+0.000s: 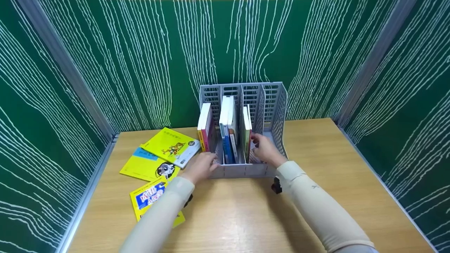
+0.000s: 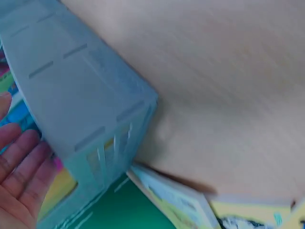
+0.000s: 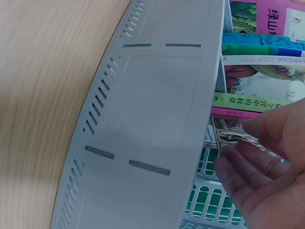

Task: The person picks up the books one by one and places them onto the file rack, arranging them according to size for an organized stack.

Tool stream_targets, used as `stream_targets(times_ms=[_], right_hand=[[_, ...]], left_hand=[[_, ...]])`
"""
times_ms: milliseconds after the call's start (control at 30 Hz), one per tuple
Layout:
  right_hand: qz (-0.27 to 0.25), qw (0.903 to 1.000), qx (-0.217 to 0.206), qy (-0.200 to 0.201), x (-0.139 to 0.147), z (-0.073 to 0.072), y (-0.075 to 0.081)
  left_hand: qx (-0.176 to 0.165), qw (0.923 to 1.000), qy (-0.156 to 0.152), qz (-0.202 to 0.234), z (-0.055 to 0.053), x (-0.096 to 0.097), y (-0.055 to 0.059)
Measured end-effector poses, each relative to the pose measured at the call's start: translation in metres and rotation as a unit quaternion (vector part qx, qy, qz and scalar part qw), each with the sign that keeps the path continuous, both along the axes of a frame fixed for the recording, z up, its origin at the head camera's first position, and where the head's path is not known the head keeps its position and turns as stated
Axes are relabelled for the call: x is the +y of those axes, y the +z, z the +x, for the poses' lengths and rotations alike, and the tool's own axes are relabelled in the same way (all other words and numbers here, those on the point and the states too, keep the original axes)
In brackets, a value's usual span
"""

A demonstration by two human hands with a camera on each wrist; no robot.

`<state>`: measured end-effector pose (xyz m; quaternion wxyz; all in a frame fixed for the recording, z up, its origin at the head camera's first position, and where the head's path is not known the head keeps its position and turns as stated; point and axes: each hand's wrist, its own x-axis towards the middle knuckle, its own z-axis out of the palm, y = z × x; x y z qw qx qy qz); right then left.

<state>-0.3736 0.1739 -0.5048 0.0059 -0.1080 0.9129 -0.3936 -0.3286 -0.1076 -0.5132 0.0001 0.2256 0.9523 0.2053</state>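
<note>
A grey four-slot file holder (image 1: 242, 171) stands on the table with upright books in three slots. My left hand (image 1: 202, 165) is at the holder's front left corner, fingers extended beside the front wall in the left wrist view. Two books (image 1: 204, 123) with yellow and pink spines stand in the leftmost slot. Taller books (image 1: 226, 112), some with blue spines, fill the second. My right hand (image 1: 265, 149) reaches over the front wall, fingertips right at a green-spined book (image 3: 248, 101) and a pink-spined book (image 3: 233, 113) in the third slot. Its thumb and fingers are apart.
Left of the holder, a yellow book with a tiger (image 1: 168, 144) overlaps a yellow book with a dog picture (image 1: 147, 167). A yellow and blue book (image 1: 146, 198) lies nearer, partly under my left arm. Green walls with white lines (image 1: 133, 63) enclose the wooden table (image 1: 316, 151).
</note>
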Motion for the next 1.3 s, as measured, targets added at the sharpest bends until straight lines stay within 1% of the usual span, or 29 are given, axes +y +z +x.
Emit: stream_targets(times_ms=[67, 167, 300, 400, 567, 667, 800, 900, 1000, 1167, 1300], right_hand=[[0.003, 1.0, -0.005, -0.005, 0.003, 0.002, 0.0], [0.008, 0.9999, 0.0, -0.011, 0.008, 0.005, 0.0], [0.003, 0.9995, 0.03, -0.011, 0.015, 0.011, 0.002], [0.004, 0.9988, 0.049, -0.009, 0.02, 0.016, 0.002], [0.012, 0.9983, 0.057, 0.0, 0.026, 0.025, 0.004], [0.01, 0.9988, 0.048, 0.001, 0.028, 0.03, 0.004], [0.013, 0.9992, 0.037, 0.002, 0.032, 0.037, 0.002], [0.032, 0.9987, 0.038, 0.011, 0.035, 0.043, 0.0], [0.061, 0.9972, 0.04, 0.019, 0.038, 0.047, -0.003], [0.097, 0.9937, 0.049, 0.029, 0.042, 0.053, -0.01], [0.122, 0.9896, 0.065, 0.039, 0.045, 0.057, -0.018]], left_hand=[[0.011, 0.9999, 0.001, 0.0, -0.001, -0.008, 0.004], [0.009, 0.9998, 0.015, 0.001, 0.0, -0.02, 0.01], [0.003, 0.9992, 0.04, -0.011, 0.001, -0.036, 0.013], [-0.003, 0.9983, 0.054, -0.02, 0.003, -0.048, 0.011], [-0.035, 0.9949, 0.088, -0.034, 0.007, -0.068, 0.004], [-0.044, 0.9924, 0.106, -0.044, 0.009, -0.08, 0.0], [-0.053, 0.9899, 0.124, -0.043, 0.015, -0.097, -0.008], [-0.063, 0.9884, 0.131, -0.041, 0.019, -0.111, -0.015], [-0.078, 0.9854, 0.145, -0.043, 0.023, -0.123, -0.02], [-0.11, 0.9778, 0.171, -0.05, 0.028, -0.142, -0.023], [-0.137, 0.9719, 0.18, -0.065, 0.03, -0.155, -0.026]])
